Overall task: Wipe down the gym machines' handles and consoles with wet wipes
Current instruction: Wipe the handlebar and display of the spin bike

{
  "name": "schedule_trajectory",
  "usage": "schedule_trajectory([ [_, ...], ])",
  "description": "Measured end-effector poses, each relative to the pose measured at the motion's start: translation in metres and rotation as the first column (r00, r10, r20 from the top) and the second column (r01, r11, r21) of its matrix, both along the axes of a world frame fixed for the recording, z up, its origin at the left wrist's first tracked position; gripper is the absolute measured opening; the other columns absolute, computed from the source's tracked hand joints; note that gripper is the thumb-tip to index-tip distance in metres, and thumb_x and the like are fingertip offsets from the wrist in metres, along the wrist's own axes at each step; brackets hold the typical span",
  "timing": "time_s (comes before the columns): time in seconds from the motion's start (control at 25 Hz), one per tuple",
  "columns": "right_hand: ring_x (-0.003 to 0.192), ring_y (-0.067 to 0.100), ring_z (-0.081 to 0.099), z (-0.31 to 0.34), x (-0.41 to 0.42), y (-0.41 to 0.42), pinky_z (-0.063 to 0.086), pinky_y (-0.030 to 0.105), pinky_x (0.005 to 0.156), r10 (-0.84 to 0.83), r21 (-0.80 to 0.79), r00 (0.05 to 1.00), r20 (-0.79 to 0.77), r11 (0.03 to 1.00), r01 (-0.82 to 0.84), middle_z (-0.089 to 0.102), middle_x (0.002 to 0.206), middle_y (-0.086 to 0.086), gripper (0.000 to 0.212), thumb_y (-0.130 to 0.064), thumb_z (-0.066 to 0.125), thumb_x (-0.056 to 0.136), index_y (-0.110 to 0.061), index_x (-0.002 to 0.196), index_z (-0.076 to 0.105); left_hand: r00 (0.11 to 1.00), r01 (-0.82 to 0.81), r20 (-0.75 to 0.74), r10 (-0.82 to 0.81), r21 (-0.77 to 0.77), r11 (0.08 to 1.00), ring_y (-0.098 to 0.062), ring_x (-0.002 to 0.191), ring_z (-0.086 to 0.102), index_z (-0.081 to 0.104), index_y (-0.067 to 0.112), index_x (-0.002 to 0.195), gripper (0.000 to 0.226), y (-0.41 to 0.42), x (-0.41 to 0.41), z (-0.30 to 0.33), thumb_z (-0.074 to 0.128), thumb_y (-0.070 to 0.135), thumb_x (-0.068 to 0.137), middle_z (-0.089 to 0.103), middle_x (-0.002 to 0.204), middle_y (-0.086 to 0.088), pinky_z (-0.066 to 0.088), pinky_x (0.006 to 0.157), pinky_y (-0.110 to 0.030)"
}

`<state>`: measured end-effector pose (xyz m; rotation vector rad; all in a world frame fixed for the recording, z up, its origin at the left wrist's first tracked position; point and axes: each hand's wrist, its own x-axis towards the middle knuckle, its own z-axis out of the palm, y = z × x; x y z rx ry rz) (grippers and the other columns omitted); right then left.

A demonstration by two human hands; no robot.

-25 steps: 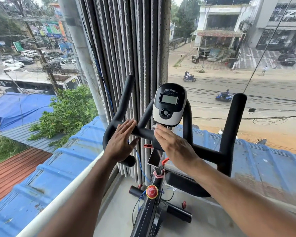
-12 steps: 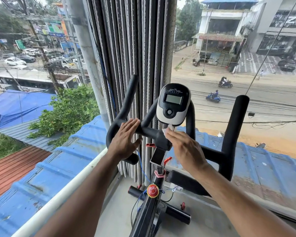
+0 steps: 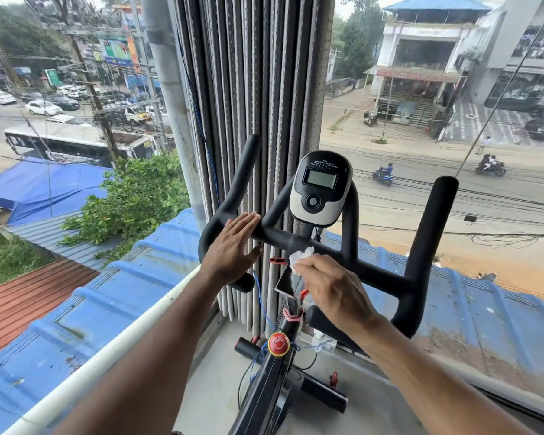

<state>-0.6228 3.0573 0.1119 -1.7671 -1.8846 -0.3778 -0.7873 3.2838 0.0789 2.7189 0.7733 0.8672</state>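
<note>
An exercise bike faces a corner window, with black foam handlebars [image 3: 421, 243] and a black and white console [image 3: 319, 191] on the centre stem. My left hand [image 3: 233, 246] rests flat, fingers straight, on the left part of the handlebar. My right hand [image 3: 333, 287] grips a crumpled white wet wipe [image 3: 300, 257] and presses it against the handlebar's centre, just below the console. Only the wipe's tip shows past my fingers.
A red knob [image 3: 278, 344] sits on the bike frame below the bars. Folded grey blinds [image 3: 255, 105] hang in the corner right behind the left handle. Glass windows close off both sides, with a grey floor [image 3: 214, 387] under the bike.
My right hand has slid down and slightly right from the console's base to the bar's centre, so the wipe now shows. The left hand stays on the bar.
</note>
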Motion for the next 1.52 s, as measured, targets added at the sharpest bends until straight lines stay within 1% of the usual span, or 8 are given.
schedule_trajectory([
  [0.24, 0.079, 0.025, 0.069, -0.005, -0.003, 0.02, 0.05, 0.03, 0.067, -0.191, -0.312, 0.97, -0.153, 0.94, 0.136, 0.063, 0.093, 0.001, 0.009, -0.011, 0.066, 0.093, -0.014, 0.085, 0.066, 0.99, -0.143, -0.002, 0.144, -0.089, 0.986, -0.001, 0.155, 0.014, 0.032, 0.019, 0.163, 0.081, -0.019, -0.003, -0.009, 0.041, 0.059, 0.094, 0.027, 0.169, 0.005, 0.012, 0.128, -0.025],
  [0.4, 0.085, 0.013, 0.061, -0.009, 0.003, 0.023, 0.052, 0.037, 0.085, -0.107, -0.366, 0.936, -0.335, 0.93, -0.025, 0.057, 0.088, -0.01, 0.011, -0.018, 0.074, 0.088, -0.024, 0.084, 0.066, 0.966, -0.249, -0.106, 0.234, -0.162, 0.955, -0.009, 0.159, 0.009, 0.016, 0.028, 0.165, 0.086, -0.05, -0.003, -0.005, 0.023, 0.073, 0.092, 0.009, 0.173, 0.007, 0.009, 0.13, -0.037],
  [0.52, 0.075, -0.004, 0.059, -0.001, -0.002, 0.016, 0.048, 0.013, 0.082, 0.085, -0.354, 0.861, -0.501, 0.888, -0.293, 0.069, 0.085, -0.009, 0.01, -0.025, 0.077, 0.089, -0.016, 0.089, 0.073, 0.949, -0.314, -0.119, 0.292, -0.274, 0.909, -0.01, 0.159, -0.002, 0.012, 0.036, 0.163, 0.076, -0.092, -0.015, -0.006, 0.024, 0.07, 0.097, 0.0, 0.174, 0.002, -0.002, 0.129, -0.033],
  [0.72, 0.084, 0.011, 0.07, 0.0, -0.035, 0.018, 0.059, 0.03, 0.078, 0.335, -0.193, 0.751, -0.569, 0.833, -0.518, 0.072, 0.096, -0.002, 0.014, -0.027, 0.075, 0.091, -0.017, 0.1, 0.073, 0.883, -0.434, -0.047, 0.468, -0.466, 0.771, 0.001, 0.153, 0.01, 0.029, 0.026, 0.163, 0.062, -0.184, -0.072, -0.025, 0.042, 0.045, 0.106, 0.012, 0.172, 0.005, 0.007, 0.122, -0.018],
  [1.0, 0.091, 0.014, 0.07, -0.024, -0.127, -0.001, 0.061, 0.039, 0.083, 0.466, -0.282, 0.677, -0.57, 0.663, -0.694, 0.069, 0.106, 0.0, 0.026, -0.017, 0.078, 0.087, -0.019, 0.112, 0.072, 0.665, -0.661, -0.064, 0.744, -0.513, 0.547, -0.006, 0.147, 0.031, 0.039, 0.03, 0.157, 0.064, -0.306, -0.2, -0.057, 0.043, 0.06, 0.1, 0.038, 0.161, 0.006, 0.026, 0.125, -0.037],
  [1.12, 0.097, 0.015, 0.069, -0.025, -0.193, -0.017, 0.058, 0.032, 0.089, 0.532, -0.312, 0.641, -0.554, 0.581, -0.752, 0.07, 0.107, 0.002, 0.027, -0.011, 0.079, 0.086, -0.015, 0.112, 0.073, 0.58, -0.712, -0.065, 0.812, -0.525, 0.467, 0.0, 0.141, 0.033, 0.043, 0.028, 0.155, 0.07, -0.35, -0.247, -0.054, 0.045, 0.064, 0.095, 0.043, 0.154, 0.008, 0.023, 0.118, -0.018],
  [1.28, 0.086, 0.01, 0.069, -0.023, -0.299, -0.055, 0.057, 0.029, 0.08, 0.619, -0.32, 0.558, -0.553, 0.461, -0.828, 0.075, 0.101, -0.001, 0.02, -0.014, 0.074, 0.089, -0.014, 0.108, 0.075, 0.462, -0.778, -0.018, 0.887, -0.489, 0.395, -0.006, 0.139, 0.041, 0.049, 0.027, 0.15, 0.062, -0.414, -0.328, -0.05, 0.053, 0.054, 0.095, 0.048, 0.148, 0.009, 0.031, 0.119, -0.03],
  [1.52, 0.083, 0.009, 0.071, -0.023, -0.418, -0.105, 0.059, 0.034, 0.08, 0.732, -0.329, 0.382, -0.565, 0.225, -0.917, 0.077, 0.095, -0.005, 0.02, -0.015, 0.072, 0.088, -0.016, 0.108, 0.074, 0.16, -0.853, -0.019, 0.987, -0.507, 0.128, -0.007, 0.14, 0.042, 0.051, 0.027, 0.149, 0.062, -0.503, -0.416, -0.04, 0.055, 0.052, 0.093, 0.05, 0.15, 0.008, 0.033, 0.118, -0.03],
])
